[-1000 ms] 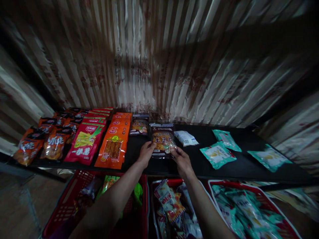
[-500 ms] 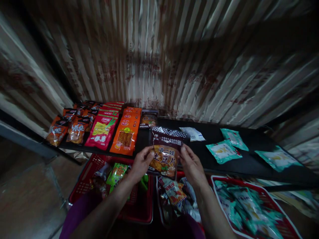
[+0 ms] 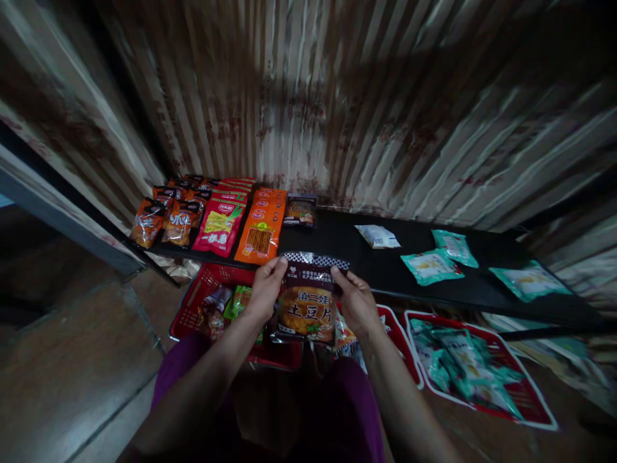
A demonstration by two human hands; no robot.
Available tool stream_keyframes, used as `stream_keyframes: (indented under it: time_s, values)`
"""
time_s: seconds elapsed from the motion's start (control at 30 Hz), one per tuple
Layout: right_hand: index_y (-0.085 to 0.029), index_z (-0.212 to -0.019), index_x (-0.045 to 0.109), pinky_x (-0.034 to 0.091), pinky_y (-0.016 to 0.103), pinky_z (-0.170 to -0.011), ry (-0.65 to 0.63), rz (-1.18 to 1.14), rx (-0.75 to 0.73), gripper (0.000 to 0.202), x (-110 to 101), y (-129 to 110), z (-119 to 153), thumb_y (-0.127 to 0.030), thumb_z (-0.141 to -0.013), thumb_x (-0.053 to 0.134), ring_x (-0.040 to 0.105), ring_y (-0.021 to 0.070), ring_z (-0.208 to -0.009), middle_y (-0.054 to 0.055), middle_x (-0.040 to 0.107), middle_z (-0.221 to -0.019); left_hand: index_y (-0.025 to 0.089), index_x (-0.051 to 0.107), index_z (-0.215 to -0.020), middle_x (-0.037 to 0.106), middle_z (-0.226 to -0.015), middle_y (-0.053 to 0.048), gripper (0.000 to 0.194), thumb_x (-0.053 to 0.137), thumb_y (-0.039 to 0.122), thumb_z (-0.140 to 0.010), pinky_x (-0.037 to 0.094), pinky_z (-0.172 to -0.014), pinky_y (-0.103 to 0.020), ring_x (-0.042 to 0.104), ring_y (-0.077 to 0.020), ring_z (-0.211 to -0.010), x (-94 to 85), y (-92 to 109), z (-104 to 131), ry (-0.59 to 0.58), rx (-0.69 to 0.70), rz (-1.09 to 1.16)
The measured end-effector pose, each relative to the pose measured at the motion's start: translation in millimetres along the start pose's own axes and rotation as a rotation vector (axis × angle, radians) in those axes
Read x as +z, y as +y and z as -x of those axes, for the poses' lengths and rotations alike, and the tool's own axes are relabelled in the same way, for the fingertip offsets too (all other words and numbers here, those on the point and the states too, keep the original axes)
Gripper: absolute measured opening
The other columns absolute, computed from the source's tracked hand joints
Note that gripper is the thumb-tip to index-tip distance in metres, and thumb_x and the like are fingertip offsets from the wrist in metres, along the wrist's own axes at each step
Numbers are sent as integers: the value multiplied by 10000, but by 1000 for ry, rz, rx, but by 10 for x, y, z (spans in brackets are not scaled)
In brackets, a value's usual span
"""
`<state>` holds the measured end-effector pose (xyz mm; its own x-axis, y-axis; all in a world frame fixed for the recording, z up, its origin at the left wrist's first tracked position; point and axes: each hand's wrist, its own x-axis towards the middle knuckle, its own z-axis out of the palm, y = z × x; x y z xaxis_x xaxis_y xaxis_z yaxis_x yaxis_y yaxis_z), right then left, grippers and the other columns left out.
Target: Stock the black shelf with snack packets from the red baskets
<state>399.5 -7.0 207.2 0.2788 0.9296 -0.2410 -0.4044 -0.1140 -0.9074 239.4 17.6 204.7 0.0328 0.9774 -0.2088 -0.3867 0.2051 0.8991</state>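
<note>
Between my hands hangs a dark brown snack bag (image 3: 307, 299) with a checkered top edge, upright and facing me in front of the black shelf. My left hand (image 3: 267, 286) pinches its upper left edge, and my right hand (image 3: 355, 299) grips the upper right edge. A similar dark bag (image 3: 299, 211) lies at the back of the shelf. Left of that one are orange stick packets (image 3: 261, 228), pink-red packets (image 3: 219, 225) and several small orange-and-black bags (image 3: 180, 222).
On the black shelf (image 3: 337, 235) lie a white packet (image 3: 378, 236) and teal packets (image 3: 429, 266). Below its front edge stand a left red basket (image 3: 193, 308), a partly hidden middle basket (image 3: 402, 341) and a right basket (image 3: 533, 392) of teal packets. Striped curtain hangs behind.
The view has shifted, showing more floor and my legs. Both hands have moved up to the bag's upper corners, and the held bag hangs lower relative to the shelf, uncovering more of its surface.
</note>
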Motion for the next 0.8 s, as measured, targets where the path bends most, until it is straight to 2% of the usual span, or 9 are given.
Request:
stream_keyframes:
  time_s: [0.13,0.27,0.33,0.5,0.6,0.7,0.8]
  values:
    - [-210,-732,692,512,269,-570,-21,-16,-6,307,155,61,108,-471,-590,767,662,173,-637,7,716,-689,145,607,-696,584,-591,17,384,643,527,-680,418,-586,-230,523,-114,-585,-69,42,88,64,53,56]
    - [-198,-742,696,511,284,-592,-17,-15,-25,334,249,13,203,-489,-591,759,665,192,-664,11,714,-672,146,560,-637,541,-550,37,383,634,518,-688,385,-547,-213,470,-87,-532,-81,78,137,140,98,72]
    - [-199,-750,697,512,292,-605,-16,-29,-46,339,263,-37,254,-488,-587,760,667,201,-686,9,716,-683,146,566,-643,553,-558,33,384,631,522,-690,382,-543,-212,475,-88,-534,-65,112,138,135,107,55]
    - [-195,-713,688,512,278,-613,49,-87,-77,302,262,-140,332,-440,-566,785,662,178,-663,-6,715,-694,142,626,-704,613,-627,1,380,646,521,-684,411,-586,-225,540,-113,-600,-85,254,174,9,80,-5]
    - [-189,-703,681,515,270,-618,106,-121,-122,297,244,-173,318,-423,-558,792,654,158,-646,-12,714,-697,152,658,-782,658,-743,-26,377,674,509,-662,427,-610,-235,573,-124,-648,-148,308,273,-107,-22,-67]
    - [-183,-699,673,518,281,-603,117,-115,-149,299,210,-182,281,-421,-559,787,653,165,-645,-8,709,-679,167,674,-826,683,-809,-39,362,700,481,-647,436,-647,-240,600,-139,-711,-219,252,408,-169,-147,-115]
    - [-182,-670,656,514,288,-577,141,-96,-135,294,171,-164,243,-431,-568,775,652,176,-629,-1,693,-625,172,686,-867,702,-879,-61,369,703,473,-653,450,-754,-278,619,-173,-822,-273,76,521,-221,-230,-88]
